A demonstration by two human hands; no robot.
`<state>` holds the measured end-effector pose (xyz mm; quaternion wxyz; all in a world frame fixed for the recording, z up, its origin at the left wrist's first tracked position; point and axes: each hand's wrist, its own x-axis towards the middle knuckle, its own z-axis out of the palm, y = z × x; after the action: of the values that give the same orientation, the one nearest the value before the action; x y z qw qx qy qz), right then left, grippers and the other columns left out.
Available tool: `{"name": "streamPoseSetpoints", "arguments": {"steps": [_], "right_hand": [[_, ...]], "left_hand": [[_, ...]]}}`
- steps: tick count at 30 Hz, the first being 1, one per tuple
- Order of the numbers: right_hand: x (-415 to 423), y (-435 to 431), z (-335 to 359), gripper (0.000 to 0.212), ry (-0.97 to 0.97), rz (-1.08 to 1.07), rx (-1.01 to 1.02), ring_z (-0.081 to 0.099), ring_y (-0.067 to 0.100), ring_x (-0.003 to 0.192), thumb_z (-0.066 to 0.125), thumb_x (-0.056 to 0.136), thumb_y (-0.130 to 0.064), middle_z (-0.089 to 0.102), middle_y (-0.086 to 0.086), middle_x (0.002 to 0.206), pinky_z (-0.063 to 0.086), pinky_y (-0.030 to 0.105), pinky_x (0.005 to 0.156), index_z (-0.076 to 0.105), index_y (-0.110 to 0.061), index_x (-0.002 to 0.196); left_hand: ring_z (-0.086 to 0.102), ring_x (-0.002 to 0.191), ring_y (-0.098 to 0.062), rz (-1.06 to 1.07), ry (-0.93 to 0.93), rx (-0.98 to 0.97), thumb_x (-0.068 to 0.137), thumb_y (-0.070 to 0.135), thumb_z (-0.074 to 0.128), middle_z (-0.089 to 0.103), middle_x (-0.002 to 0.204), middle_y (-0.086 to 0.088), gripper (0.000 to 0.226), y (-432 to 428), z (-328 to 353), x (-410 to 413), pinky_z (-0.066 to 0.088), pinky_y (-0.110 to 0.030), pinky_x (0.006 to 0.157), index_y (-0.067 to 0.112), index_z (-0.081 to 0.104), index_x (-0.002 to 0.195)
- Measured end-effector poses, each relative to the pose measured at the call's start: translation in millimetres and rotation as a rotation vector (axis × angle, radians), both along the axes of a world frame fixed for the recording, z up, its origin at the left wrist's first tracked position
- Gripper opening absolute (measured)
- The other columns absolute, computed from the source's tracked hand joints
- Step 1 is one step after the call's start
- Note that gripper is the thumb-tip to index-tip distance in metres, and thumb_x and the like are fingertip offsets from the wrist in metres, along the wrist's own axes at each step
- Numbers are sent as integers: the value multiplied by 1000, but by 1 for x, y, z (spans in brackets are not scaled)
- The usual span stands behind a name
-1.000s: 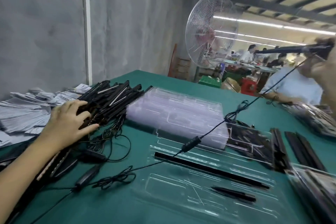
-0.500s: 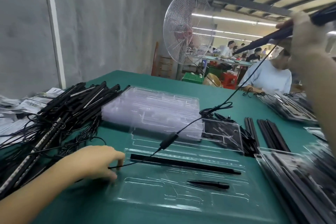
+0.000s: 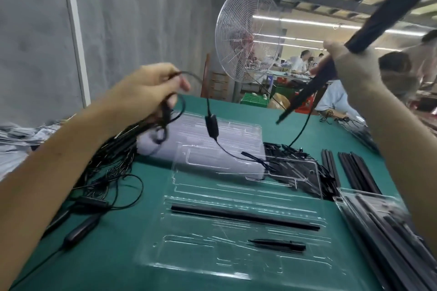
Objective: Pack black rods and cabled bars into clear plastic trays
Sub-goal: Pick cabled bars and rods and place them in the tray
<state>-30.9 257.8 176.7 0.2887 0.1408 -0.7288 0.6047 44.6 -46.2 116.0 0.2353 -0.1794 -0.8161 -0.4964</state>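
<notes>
The one camera sits on the person's head, looking forward and a little down across the green table (image 3: 132,255). It is close in: both forearms rise from the bottom corners, with the left hand (image 3: 151,92) and right hand (image 3: 350,66) near mid-height. The wide lens (the white strip (image 3: 75,38) leans at the border) takes in the clear tray (image 3: 212,264) just below, the grey wall (image 3: 142,19) on the left and a fan (image 3: 246,38) past the far edge

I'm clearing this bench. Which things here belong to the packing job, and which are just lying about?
Job: long black cabled bar in the right hand; its thin black cable in the left hand; clear plastic tray holding a long black rod; stack of clear plastic trays.
Lying about: white wire-cage fan; grey paper heap.
</notes>
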Motion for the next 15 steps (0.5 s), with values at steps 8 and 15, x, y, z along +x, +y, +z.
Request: {"name": "streamPoseSetpoints", "arguments": {"steps": [8, 15], "right_hand": [[34, -22, 23, 23, -37, 119, 51, 40, 9, 32, 53, 91, -12, 58, -1, 48, 37, 21, 36, 48, -11, 69], [49, -9, 29, 17, -80, -8, 488, 36, 5, 27, 64, 86, -15, 62, 2, 55, 30, 16, 30, 59, -3, 74]], "left_hand": [[50, 40, -9, -880, -361, 1111, 90, -2, 36, 56, 52, -7, 31, 103, 18, 2, 50, -19, 45, -2, 56, 67], [45, 39, -7, -766, -476, 1159, 104, 17, 29, 53, 51, -2, 29, 173, -6, -38, 50, -21, 44, 10, 41, 80]]}}
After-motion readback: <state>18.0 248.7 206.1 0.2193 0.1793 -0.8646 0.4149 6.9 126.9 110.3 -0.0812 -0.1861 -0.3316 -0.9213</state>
